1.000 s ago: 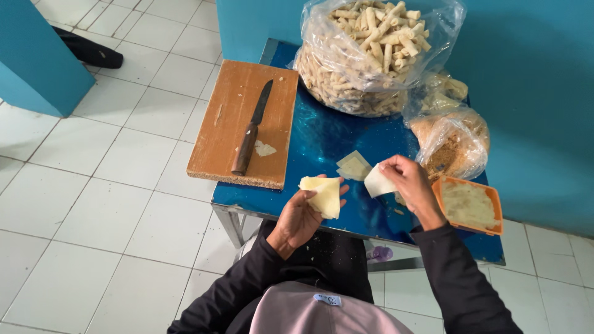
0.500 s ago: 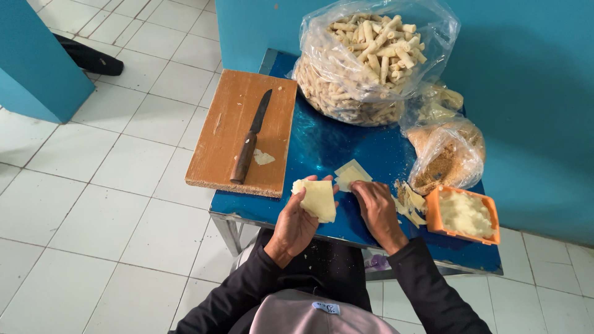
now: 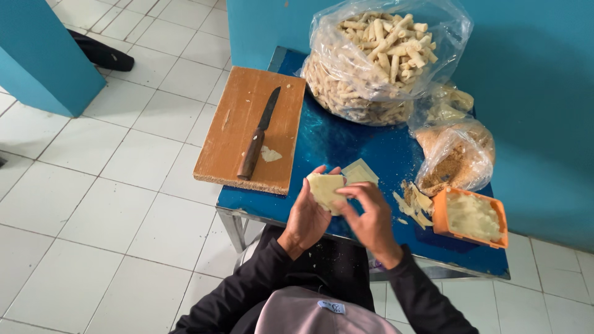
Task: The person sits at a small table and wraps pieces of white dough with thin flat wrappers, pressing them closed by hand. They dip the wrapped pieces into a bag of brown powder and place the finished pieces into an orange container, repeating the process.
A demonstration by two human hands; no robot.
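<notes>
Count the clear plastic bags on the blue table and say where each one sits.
2. The large bag of rolled sticks stands at the table's far edge; the smaller bag of brown crumbs sits beside the orange container. Crumpled plastic between them may hide another.

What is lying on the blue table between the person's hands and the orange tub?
A small heap of pale dough scraps lies there, on the blue table, between the right hand and the orange tub. The head view shows it.
</notes>
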